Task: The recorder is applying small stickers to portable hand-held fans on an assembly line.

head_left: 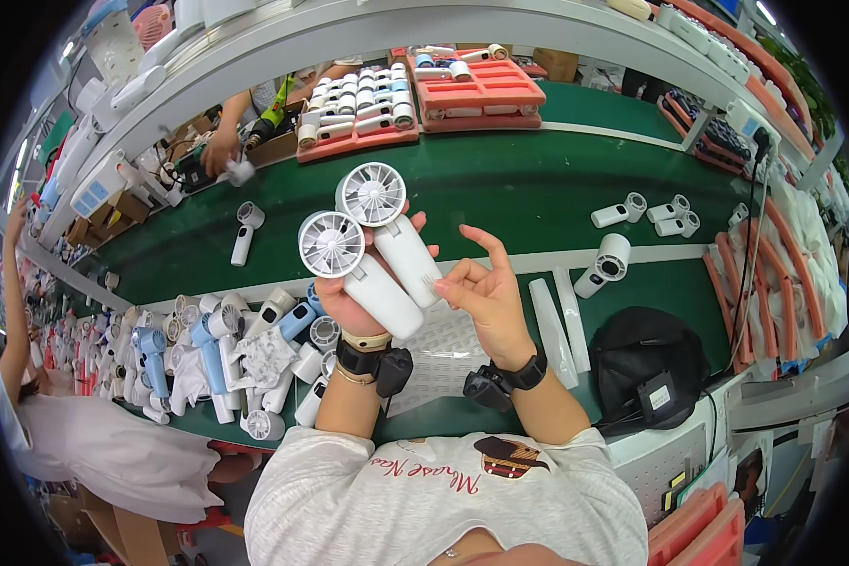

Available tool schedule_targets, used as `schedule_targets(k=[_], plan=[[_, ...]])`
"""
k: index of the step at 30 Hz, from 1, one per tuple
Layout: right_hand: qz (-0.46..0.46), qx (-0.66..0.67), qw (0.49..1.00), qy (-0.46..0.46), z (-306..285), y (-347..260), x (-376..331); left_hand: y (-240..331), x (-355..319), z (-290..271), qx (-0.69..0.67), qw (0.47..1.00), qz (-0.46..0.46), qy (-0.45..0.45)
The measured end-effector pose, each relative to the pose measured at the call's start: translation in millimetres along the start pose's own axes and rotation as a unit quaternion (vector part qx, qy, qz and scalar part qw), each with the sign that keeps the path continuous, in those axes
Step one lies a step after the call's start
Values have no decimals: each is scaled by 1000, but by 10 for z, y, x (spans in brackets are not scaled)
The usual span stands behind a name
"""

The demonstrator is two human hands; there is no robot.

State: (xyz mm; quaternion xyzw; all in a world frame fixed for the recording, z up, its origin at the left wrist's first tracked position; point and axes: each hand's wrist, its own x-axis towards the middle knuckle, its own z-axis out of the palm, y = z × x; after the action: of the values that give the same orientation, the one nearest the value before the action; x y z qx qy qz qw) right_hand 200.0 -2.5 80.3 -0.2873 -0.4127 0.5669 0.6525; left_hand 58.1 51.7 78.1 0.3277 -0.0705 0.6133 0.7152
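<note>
Two white handheld fans are in my left hand (347,313), side by side with their round grilles up and away from me. The nearer fan (384,300) lies across my palm; the farther fan (406,255) rests against it, my fingertips showing past its edge. My right hand (489,307) is at the lower end of the farther fan's handle, thumb and index finger pinched together there, other fingers raised. Whatever the pinch holds, if anything, is too small to make out. Below the hands lies a shiny printed sheet (443,363).
At left is a heap of white and blue fans (219,354). Flat white strips (552,330) and a black bag (646,368) lie at right. Several fans (613,259) sit on the green bench (500,170). Pink trays (481,94) stand behind. A co-worker's hand (220,151) is across the bench.
</note>
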Motion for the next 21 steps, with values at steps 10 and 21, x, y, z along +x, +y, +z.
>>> schedule_targets(k=[10, 21], plan=[[-81, -23, 996, 34, -91, 142, 20, -41, 16, -59, 7, 999, 36, -26], [15, -27, 999, -27, 122, 178, -174, -26, 36, -98, 34, 997, 61, -24]])
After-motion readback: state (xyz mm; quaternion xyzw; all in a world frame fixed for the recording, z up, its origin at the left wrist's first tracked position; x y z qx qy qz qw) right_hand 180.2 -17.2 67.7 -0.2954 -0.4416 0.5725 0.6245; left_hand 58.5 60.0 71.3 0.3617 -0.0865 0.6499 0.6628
